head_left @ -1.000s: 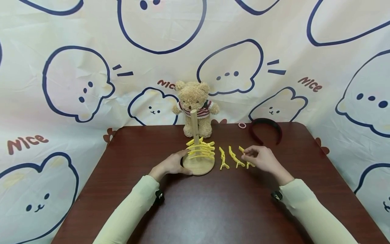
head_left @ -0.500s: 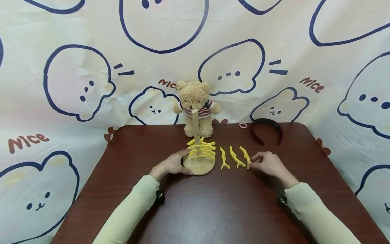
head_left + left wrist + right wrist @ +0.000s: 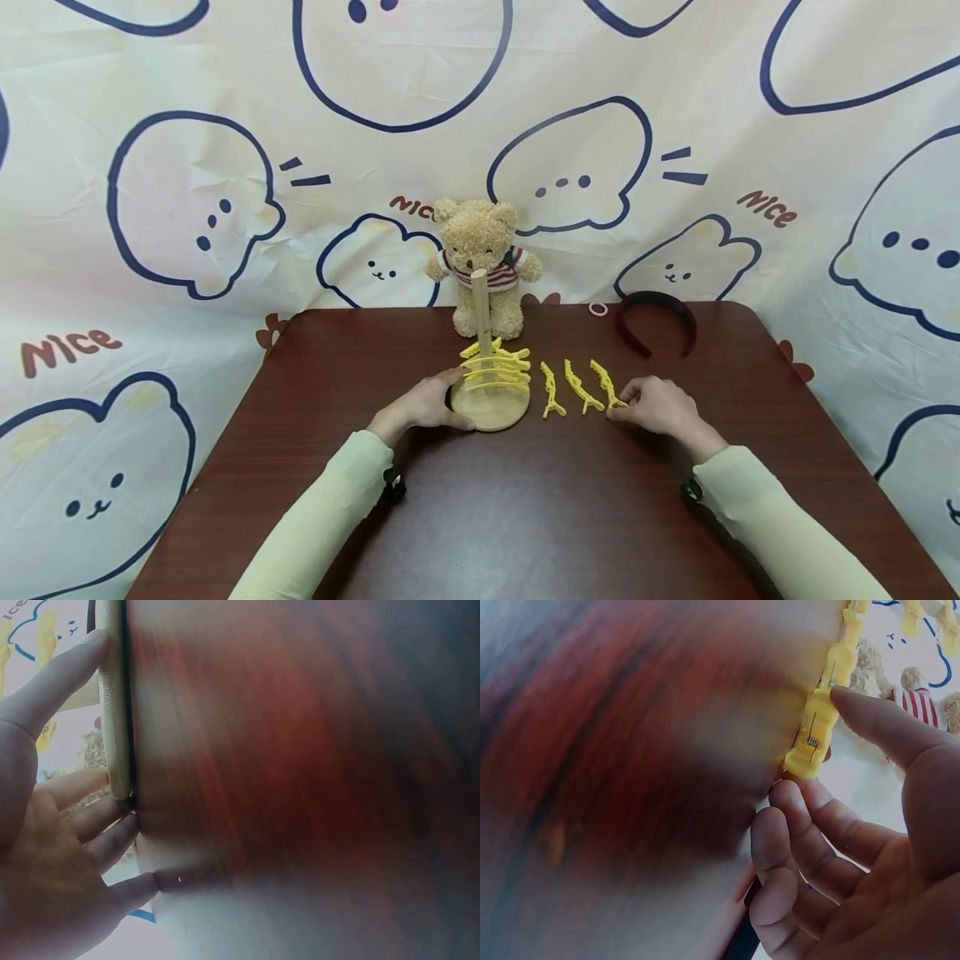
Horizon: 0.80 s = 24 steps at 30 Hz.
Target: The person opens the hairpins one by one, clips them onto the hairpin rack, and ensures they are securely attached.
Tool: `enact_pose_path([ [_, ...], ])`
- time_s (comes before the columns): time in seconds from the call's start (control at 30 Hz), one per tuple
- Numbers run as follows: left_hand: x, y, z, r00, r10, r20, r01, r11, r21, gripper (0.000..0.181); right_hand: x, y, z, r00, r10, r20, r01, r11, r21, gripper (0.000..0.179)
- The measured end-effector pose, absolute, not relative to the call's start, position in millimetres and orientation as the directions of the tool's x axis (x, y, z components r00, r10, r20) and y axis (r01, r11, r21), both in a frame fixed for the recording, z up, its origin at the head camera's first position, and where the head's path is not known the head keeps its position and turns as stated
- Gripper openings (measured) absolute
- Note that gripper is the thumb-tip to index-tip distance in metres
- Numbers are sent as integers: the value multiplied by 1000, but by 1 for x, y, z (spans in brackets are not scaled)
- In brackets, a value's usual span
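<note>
My left hand holds the round base of a wooden stand, its thumb at the front edge and fingers round the left side. In the left wrist view the thumb touches the base edge. Yellow hair clips are attached across the stand's upright post. My right hand pinches the forked near end of a yellow alligator hair clip lying on the table. The right wrist view shows the thumb against this clip with fingertips at its other side.
Two more yellow clips, a left one and a middle one, lie between stand and right hand. Behind the stand a teddy bear stands upright. A dark red headband and a small pink ring lie at the back right.
My right hand has moved from above the rightmost clip down to its near end, and that clip has turned slightly. The left hand and stand have stayed in place.
</note>
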<state>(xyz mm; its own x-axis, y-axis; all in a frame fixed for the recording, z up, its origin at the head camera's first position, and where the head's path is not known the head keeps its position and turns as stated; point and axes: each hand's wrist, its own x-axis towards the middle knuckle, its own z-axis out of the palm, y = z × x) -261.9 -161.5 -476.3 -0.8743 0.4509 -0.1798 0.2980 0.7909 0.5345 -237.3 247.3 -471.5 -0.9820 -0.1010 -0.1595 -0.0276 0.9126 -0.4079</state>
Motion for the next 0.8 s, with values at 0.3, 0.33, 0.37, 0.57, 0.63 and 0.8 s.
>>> enact_pose_path([
  [0.3,-261,-161,-478,-875,456,-161,307,781,544,102,-240,254,-469,-980,-89,-177,-13,919,-393,48],
  [0.33,-261,-161,-478,-876,456,-159,308,782,542,102,-240,254,-469,-980,-90,-178,-13,920,-392,49],
  [0.37,-262,-161,-478,-876,456,-157,310,781,542,102,-240,254,-469,-980,-88,-177,-13,921,-389,51],
  [0.57,-262,-161,-479,-880,450,-154,303,780,547,102,-242,253,-471,-982,-79,-172,-8,924,-381,47],
  [0.63,-262,-161,-478,-880,448,-157,299,780,549,102,-242,254,-471,-982,-81,-170,-9,922,-386,43],
  [0.8,-261,-161,-479,-878,452,-159,303,781,546,101,-242,257,-470,-986,-80,-149,-12,913,-408,37],
])
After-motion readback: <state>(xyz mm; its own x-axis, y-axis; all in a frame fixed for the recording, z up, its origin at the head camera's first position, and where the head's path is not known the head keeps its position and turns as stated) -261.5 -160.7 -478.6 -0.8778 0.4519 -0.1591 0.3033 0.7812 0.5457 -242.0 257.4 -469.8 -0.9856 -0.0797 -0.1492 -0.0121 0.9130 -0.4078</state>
